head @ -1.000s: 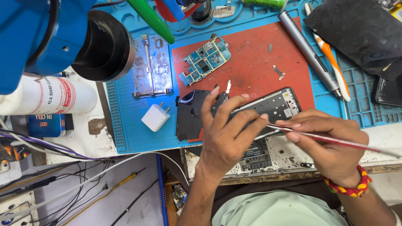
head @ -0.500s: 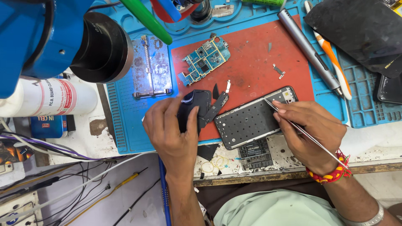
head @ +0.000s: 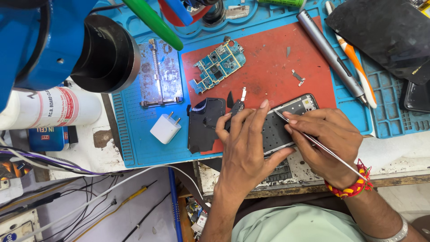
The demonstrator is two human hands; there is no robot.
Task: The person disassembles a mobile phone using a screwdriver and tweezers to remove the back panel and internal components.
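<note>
So the left hand (head: 245, 150) lies flat over the opened black phone frame (head: 286, 123), fingers spread and pinning it at the front edge of the red rubber mat (head: 273, 58) on the tabletop. The right hand (head: 329, 141) has a narrow pinch grip on thin metal tweezers (head: 313, 142), tips touching the frame. A blue-green circuit board (head: 218, 66) sits further back, well apart.
</note>
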